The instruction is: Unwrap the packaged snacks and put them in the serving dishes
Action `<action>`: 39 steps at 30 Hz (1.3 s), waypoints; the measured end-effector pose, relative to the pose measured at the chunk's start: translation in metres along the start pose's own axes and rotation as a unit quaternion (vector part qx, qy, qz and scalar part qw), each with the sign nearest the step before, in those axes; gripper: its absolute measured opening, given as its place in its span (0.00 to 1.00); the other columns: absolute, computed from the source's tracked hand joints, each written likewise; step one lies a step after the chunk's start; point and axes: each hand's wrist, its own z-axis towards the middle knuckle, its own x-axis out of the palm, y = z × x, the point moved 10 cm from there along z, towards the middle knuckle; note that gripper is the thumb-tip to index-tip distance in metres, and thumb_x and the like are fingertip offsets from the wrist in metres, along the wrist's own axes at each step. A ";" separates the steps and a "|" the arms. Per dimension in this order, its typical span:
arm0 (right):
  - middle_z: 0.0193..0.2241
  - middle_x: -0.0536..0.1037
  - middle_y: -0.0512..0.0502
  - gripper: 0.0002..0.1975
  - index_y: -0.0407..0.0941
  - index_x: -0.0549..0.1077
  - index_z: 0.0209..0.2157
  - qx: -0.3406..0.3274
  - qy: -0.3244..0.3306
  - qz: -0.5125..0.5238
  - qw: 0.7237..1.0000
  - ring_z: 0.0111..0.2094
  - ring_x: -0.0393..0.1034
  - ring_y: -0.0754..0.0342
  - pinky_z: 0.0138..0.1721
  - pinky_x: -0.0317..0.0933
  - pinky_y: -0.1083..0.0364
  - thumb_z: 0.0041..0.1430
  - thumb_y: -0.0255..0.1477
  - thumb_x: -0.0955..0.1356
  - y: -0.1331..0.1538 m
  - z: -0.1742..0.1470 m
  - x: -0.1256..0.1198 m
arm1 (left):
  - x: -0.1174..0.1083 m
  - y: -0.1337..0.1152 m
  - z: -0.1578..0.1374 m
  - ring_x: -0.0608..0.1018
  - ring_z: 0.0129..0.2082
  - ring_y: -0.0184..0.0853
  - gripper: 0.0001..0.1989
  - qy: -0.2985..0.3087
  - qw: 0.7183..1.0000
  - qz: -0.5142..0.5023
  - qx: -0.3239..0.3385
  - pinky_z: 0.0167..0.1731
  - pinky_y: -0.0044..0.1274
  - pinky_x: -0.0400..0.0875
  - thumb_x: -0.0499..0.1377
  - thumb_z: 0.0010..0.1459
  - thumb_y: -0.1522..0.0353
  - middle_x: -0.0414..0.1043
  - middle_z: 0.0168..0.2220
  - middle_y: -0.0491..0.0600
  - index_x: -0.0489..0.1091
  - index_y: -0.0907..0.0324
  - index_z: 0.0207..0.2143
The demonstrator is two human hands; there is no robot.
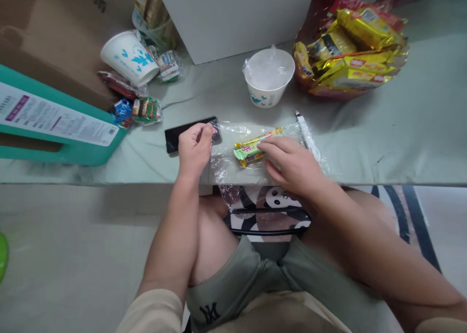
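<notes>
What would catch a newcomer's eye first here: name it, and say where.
Probably the bright heap of yellow packets in the reddish bowl at the upper right. Next, near the middle, come the right hand at a few small wrapped bars and the left hand pinching clear plastic by the black phone. The teal box stands out at the left edge.
</notes>
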 end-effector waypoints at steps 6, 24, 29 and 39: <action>0.60 0.77 0.43 0.24 0.49 0.72 0.58 0.028 0.074 -0.058 0.995 0.58 0.66 0.41 0.56 0.54 0.43 0.62 0.23 0.64 -0.011 0.027 0.027 | 0.003 0.005 0.024 0.57 0.13 0.26 0.25 -0.037 0.997 -0.061 0.009 0.15 0.24 0.50 0.61 0.59 0.43 0.53 0.14 0.39 0.72 0.54 0.26; 0.50 0.78 0.38 0.24 0.45 0.72 0.55 0.033 0.018 -0.081 0.996 0.50 0.70 0.41 0.49 0.58 0.45 0.55 0.31 0.69 -0.022 0.033 0.026 | 0.062 0.013 -0.016 0.73 0.30 0.29 0.09 0.172 0.915 -0.243 -0.273 0.31 0.20 0.67 0.68 0.47 0.67 0.73 0.29 0.46 0.72 0.61 0.24; 0.50 0.79 0.37 0.26 0.45 0.70 0.56 0.038 -0.018 -0.034 0.999 0.51 0.72 0.40 0.50 0.61 0.45 0.54 0.29 0.69 -0.024 0.028 0.026 | 0.075 0.009 -0.034 0.81 0.31 0.34 0.13 0.195 0.803 -0.392 -0.405 0.34 0.25 0.78 0.69 0.47 0.66 0.79 0.33 0.49 0.67 0.59 0.26; 0.43 0.78 0.45 0.20 0.51 0.65 0.52 0.157 -0.158 0.265 0.938 0.41 0.75 0.48 0.44 0.70 0.46 0.59 0.31 0.71 -0.067 0.011 0.001 | 0.065 0.023 -0.018 0.77 0.16 0.29 0.06 0.037 0.839 -0.326 -0.433 0.08 0.13 0.43 0.60 0.49 0.70 0.72 0.20 0.44 0.62 0.58 0.26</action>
